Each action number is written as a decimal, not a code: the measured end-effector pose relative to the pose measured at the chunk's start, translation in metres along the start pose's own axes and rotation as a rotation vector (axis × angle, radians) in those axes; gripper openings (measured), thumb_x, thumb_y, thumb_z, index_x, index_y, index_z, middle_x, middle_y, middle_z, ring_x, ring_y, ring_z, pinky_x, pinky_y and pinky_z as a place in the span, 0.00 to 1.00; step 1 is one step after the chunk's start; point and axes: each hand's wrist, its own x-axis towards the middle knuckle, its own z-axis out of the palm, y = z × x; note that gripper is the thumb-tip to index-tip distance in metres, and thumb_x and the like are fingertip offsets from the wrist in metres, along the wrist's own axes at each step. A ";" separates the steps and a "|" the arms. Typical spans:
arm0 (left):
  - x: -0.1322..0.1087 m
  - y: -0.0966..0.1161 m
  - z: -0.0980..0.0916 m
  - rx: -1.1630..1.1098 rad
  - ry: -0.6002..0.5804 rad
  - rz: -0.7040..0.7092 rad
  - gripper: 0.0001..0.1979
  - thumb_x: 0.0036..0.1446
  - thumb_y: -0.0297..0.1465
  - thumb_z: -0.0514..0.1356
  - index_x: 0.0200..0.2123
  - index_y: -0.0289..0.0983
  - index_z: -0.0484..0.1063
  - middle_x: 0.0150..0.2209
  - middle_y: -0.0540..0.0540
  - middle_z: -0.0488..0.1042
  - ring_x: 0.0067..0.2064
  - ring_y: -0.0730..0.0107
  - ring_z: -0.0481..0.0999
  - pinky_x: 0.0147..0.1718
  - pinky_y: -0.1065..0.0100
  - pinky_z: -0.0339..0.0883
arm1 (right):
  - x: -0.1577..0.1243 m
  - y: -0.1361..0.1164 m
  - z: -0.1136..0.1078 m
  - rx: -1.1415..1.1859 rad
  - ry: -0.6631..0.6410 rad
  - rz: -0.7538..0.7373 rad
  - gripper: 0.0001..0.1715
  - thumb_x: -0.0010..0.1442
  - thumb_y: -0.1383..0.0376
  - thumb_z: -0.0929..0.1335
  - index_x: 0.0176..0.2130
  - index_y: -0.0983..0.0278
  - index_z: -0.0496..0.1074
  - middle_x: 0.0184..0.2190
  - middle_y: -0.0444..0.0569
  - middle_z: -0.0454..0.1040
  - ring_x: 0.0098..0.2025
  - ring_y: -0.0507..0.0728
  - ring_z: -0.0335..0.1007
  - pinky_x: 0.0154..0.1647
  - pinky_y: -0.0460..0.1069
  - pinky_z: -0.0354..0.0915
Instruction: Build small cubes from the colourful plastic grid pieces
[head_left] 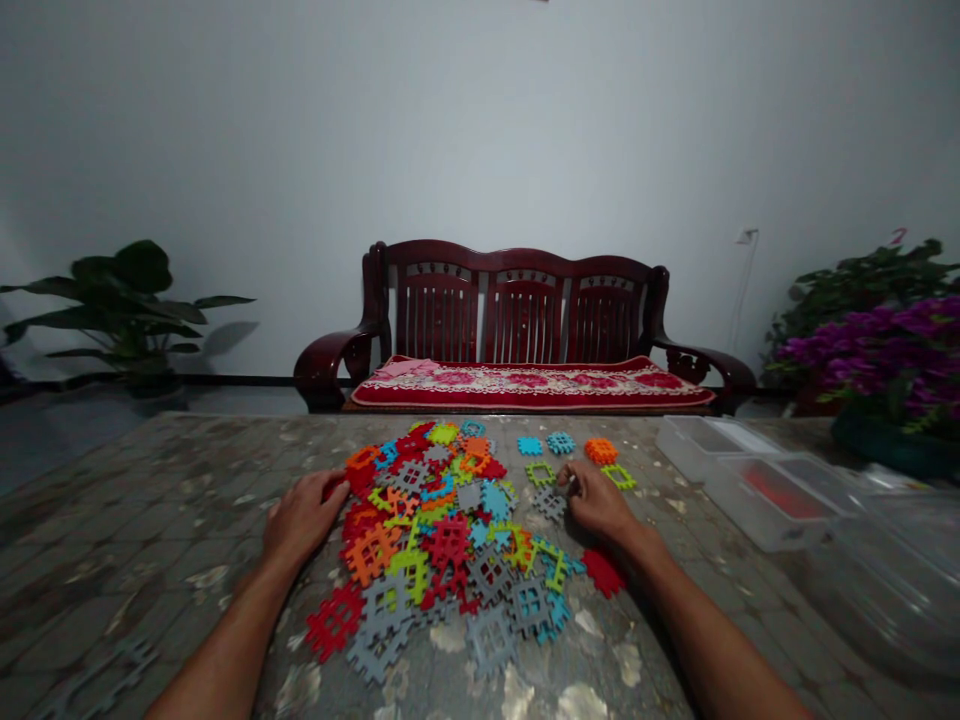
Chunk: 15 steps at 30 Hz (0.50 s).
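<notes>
Right hand [596, 500]: fingers are bending inward, thumb and fingertips sitting close together beside a grey lattice piece [550, 503]; I cannot tell from here whether they are pinching anything. Left hand [306, 515] is resting on the tabletop at the pile's left edge, thumb standing apart from the forefinger, tips lying near red pieces.

Materials: the pieces are looking like matte plastic, flat and thin, toothed along every side. Some are showing window-like grids, some solid faces, others only hollow frames. The mixed pile [448, 540] is spreading between the forearms in red, orange, lime, blue and grey.

The grey piece is lying flat right of the pile, its grid openings showing. Around it I am noting a lime frame [540, 473], a blue solid square [529, 446], a blue stack [560, 443] and an orange stack [601, 451]. Translucent boxes [709, 440] are standing farther right on the mottled, tile-patterned tabletop [202, 520].
</notes>
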 end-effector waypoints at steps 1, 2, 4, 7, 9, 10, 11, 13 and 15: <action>0.000 0.000 0.001 -0.002 0.002 -0.001 0.26 0.66 0.43 0.50 0.56 0.40 0.79 0.61 0.38 0.78 0.62 0.49 0.75 0.62 0.48 0.67 | -0.001 -0.002 -0.002 -0.017 0.002 0.021 0.21 0.44 0.77 0.63 0.38 0.62 0.73 0.37 0.47 0.78 0.40 0.57 0.71 0.41 0.47 0.59; 0.000 -0.001 0.001 -0.004 0.004 0.000 0.26 0.66 0.43 0.50 0.56 0.40 0.79 0.61 0.38 0.78 0.62 0.49 0.75 0.61 0.48 0.67 | -0.002 -0.004 -0.003 -0.032 -0.002 0.039 0.19 0.46 0.76 0.64 0.38 0.62 0.73 0.37 0.47 0.78 0.40 0.57 0.71 0.41 0.48 0.59; 0.001 -0.001 0.002 -0.007 0.009 0.003 0.26 0.66 0.44 0.50 0.56 0.40 0.79 0.61 0.39 0.78 0.61 0.48 0.76 0.60 0.49 0.68 | -0.004 -0.009 -0.006 -0.050 -0.036 0.066 0.15 0.49 0.72 0.67 0.39 0.62 0.73 0.39 0.48 0.78 0.41 0.58 0.71 0.42 0.49 0.59; 0.000 -0.001 0.001 -0.009 0.017 0.003 0.25 0.65 0.44 0.51 0.55 0.40 0.80 0.60 0.39 0.79 0.60 0.49 0.77 0.60 0.50 0.69 | -0.010 -0.014 -0.009 -0.085 -0.109 0.070 0.18 0.51 0.63 0.73 0.43 0.61 0.73 0.41 0.49 0.78 0.42 0.59 0.72 0.42 0.49 0.60; 0.000 0.001 -0.001 -0.012 0.014 0.002 0.25 0.65 0.43 0.51 0.54 0.40 0.80 0.59 0.39 0.79 0.60 0.50 0.77 0.60 0.51 0.69 | -0.013 -0.016 -0.010 -0.115 -0.139 0.045 0.21 0.50 0.61 0.75 0.44 0.62 0.73 0.43 0.50 0.79 0.44 0.60 0.72 0.44 0.50 0.60; -0.001 0.002 -0.002 -0.012 0.012 -0.001 0.25 0.65 0.43 0.51 0.54 0.40 0.80 0.59 0.39 0.79 0.60 0.49 0.77 0.60 0.50 0.69 | -0.014 -0.018 -0.010 -0.127 -0.146 0.033 0.21 0.50 0.61 0.75 0.45 0.62 0.73 0.44 0.51 0.79 0.45 0.61 0.72 0.45 0.50 0.61; -0.001 0.003 -0.003 -0.011 0.009 -0.004 0.25 0.65 0.43 0.51 0.54 0.40 0.80 0.60 0.39 0.79 0.60 0.49 0.77 0.60 0.49 0.69 | -0.014 -0.019 -0.010 -0.133 -0.150 0.025 0.21 0.51 0.61 0.74 0.45 0.63 0.74 0.45 0.52 0.79 0.46 0.61 0.72 0.46 0.50 0.61; -0.002 0.005 -0.005 -0.005 0.011 -0.013 0.25 0.65 0.42 0.50 0.55 0.40 0.80 0.60 0.39 0.79 0.60 0.47 0.76 0.60 0.47 0.69 | -0.015 -0.022 -0.010 -0.133 -0.159 0.022 0.21 0.52 0.63 0.73 0.47 0.63 0.74 0.45 0.53 0.79 0.46 0.61 0.73 0.46 0.50 0.62; -0.002 0.006 -0.005 -0.001 0.022 -0.011 0.25 0.65 0.42 0.51 0.54 0.39 0.81 0.60 0.38 0.79 0.60 0.47 0.77 0.59 0.47 0.70 | -0.016 -0.025 -0.009 -0.126 -0.163 0.027 0.21 0.53 0.64 0.73 0.48 0.63 0.74 0.45 0.53 0.79 0.44 0.60 0.74 0.45 0.50 0.62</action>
